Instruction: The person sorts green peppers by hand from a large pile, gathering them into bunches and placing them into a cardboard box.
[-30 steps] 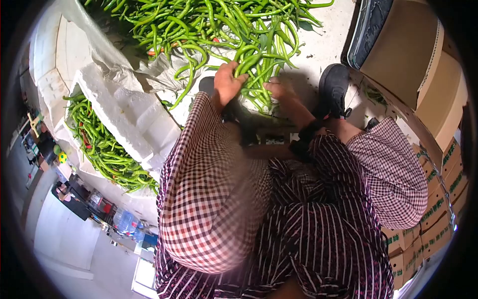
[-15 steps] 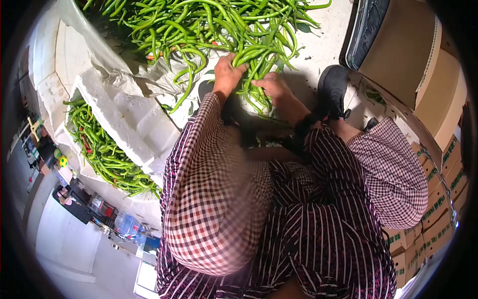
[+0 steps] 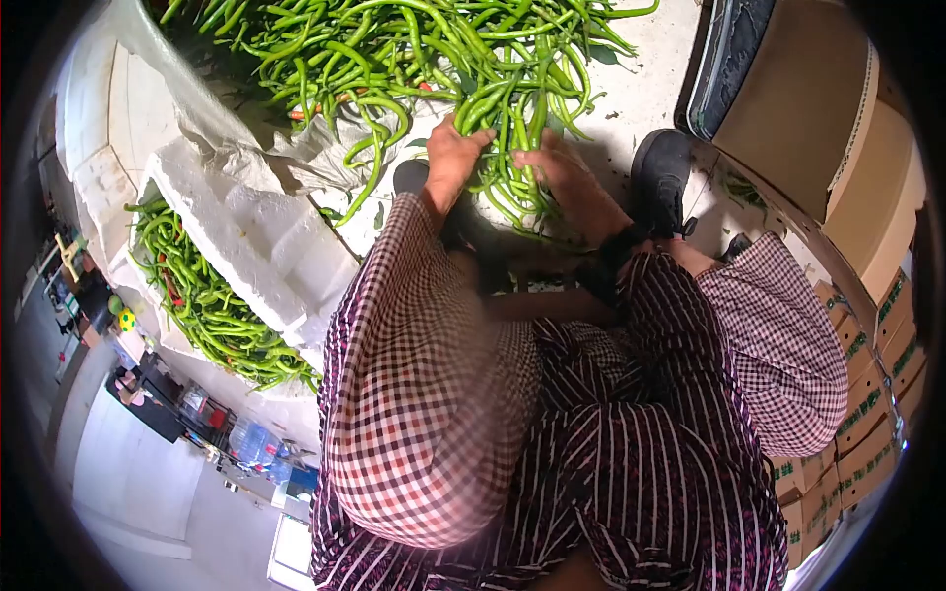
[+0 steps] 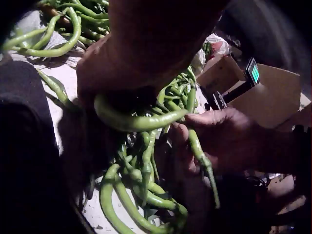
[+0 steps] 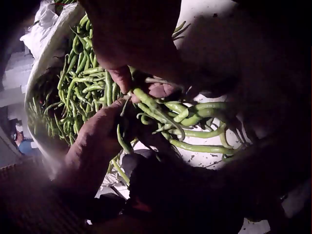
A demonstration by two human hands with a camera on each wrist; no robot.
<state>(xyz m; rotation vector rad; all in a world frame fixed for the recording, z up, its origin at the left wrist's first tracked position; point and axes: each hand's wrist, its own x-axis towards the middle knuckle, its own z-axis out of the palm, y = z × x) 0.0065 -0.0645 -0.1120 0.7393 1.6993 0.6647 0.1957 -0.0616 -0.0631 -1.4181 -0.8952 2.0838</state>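
Note:
Long green chili peppers [image 3: 463, 49] lie in a large heap in front of the person, with a loose bunch [image 3: 512, 187] between the two hands. The left hand [image 3: 451, 158] grips peppers at the bunch's left side; in the left wrist view a curved chili pepper [image 4: 141, 122] juts from under this dark hand. From the right, the right hand [image 3: 560, 167] pinches a chili pepper [image 4: 196, 146] between thumb and fingers, its stem hanging down. In the right wrist view the left hand [image 5: 95, 139] and right hand [image 5: 139, 48] nearly meet at the peppers.
A white foam box [image 3: 246, 227] full of green chilies stands to the left, beside a whitish sack [image 3: 197, 89]. Black shoes [image 3: 660, 172] flank the bunch. At the right are an open cardboard carton [image 3: 788, 108] and stacked printed cartons [image 3: 867, 404].
The right hand moved left to the bunch, then slightly back right and up with a pepper. The left hand stays at the bunch and has shifted slightly down.

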